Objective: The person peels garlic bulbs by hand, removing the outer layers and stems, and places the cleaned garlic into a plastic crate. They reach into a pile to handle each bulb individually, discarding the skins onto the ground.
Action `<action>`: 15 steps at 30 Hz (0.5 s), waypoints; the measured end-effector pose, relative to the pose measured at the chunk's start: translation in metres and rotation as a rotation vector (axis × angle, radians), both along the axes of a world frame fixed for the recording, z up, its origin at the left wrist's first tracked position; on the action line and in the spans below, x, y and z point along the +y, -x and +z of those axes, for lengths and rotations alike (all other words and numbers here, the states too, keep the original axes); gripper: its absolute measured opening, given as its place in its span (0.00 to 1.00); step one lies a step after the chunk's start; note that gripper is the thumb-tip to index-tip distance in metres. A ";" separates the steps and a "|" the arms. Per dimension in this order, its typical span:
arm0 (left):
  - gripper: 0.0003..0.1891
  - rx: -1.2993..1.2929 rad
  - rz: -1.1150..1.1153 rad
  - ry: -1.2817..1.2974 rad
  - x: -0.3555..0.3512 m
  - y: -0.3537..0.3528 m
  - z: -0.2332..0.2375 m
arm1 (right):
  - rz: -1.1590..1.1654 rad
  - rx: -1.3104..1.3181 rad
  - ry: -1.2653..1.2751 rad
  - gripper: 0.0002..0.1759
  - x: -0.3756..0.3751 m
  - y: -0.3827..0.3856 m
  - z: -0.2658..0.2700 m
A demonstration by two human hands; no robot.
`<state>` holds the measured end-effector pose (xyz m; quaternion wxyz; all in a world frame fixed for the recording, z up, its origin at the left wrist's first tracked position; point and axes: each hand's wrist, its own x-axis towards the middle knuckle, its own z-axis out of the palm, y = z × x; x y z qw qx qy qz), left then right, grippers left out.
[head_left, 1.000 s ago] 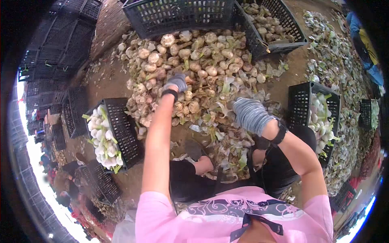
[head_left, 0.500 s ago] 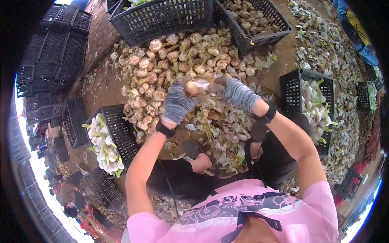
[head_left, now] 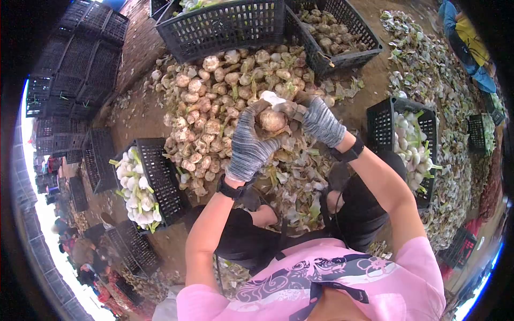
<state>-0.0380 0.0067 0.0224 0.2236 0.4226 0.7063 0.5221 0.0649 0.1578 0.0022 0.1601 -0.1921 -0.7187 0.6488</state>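
In grey striped gloves, both my hands meet over a heap of unpeeled garlic (head_left: 206,115). My left hand (head_left: 249,143) is wrapped round a brownish garlic bulb (head_left: 273,121) from the left and below. From the right, my right hand (head_left: 323,122) has its fingers closed on the bulb's upper side, by the stem; the exact grip is partly hidden. A bare white part (head_left: 272,98) shows at the top, between the two hands. Loose peeled skins (head_left: 294,171) lie beneath my hands and between my feet.
Crates of trimmed white garlic stand at my left (head_left: 172,174) and right (head_left: 381,128). Ahead are a large black crate (head_left: 225,29) and a crate of brown bulbs (head_left: 369,51). Stacked crates (head_left: 75,64) rise far left. A person in blue and yellow (head_left: 471,43) is at upper right.
My left hand has turned more upright and moved slightly right with the bulb. The right hand has come closer, its fingers now against the bulb. The white part now shows above the bulb.
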 end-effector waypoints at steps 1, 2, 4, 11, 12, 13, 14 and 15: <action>0.35 0.066 0.005 0.000 -0.001 0.000 0.001 | 0.001 -0.002 -0.001 0.19 0.001 0.000 0.000; 0.35 0.064 0.007 -0.001 -0.002 0.001 -0.004 | 0.030 0.008 0.006 0.18 0.002 -0.001 -0.001; 0.35 0.024 -0.014 -0.068 -0.005 0.005 -0.017 | 0.063 0.016 0.013 0.18 0.007 -0.003 -0.002; 0.35 -0.555 0.046 -0.274 -0.001 0.008 -0.011 | 0.102 0.078 0.184 0.15 0.004 -0.006 0.013; 0.33 -0.675 0.030 -0.310 -0.002 0.005 -0.008 | 0.149 0.016 0.078 0.14 0.005 -0.005 0.015; 0.31 -0.795 0.014 -0.346 -0.003 0.002 -0.003 | 0.198 -0.046 -0.027 0.14 0.005 -0.004 0.016; 0.29 -0.701 0.076 -0.190 -0.006 -0.002 0.002 | 0.124 -0.002 -0.048 0.13 0.003 -0.001 0.012; 0.29 -0.702 0.078 -0.190 -0.006 0.000 0.001 | 0.126 -0.003 -0.048 0.13 0.002 -0.001 0.011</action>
